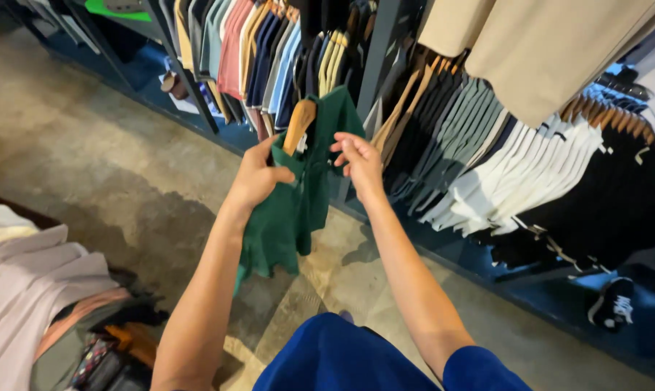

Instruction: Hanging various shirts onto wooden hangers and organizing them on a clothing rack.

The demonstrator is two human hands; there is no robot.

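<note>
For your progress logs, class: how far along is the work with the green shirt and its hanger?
Done: the wooden hanger already sits inside the green shirt. In hand: the left hand grips the shirt near the collar while the right hand pinches its front. Left: the shirt is not on the clothes rack.

One head view looks steeply down and forward, close over the arms, toward the floor (88, 159) and racks (487, 159).

Wooden hanger (299, 124) lower part hidden inside green shirt (288, 210); left hand (259, 176) covers shirt collar (fingertips unseen).
</note>
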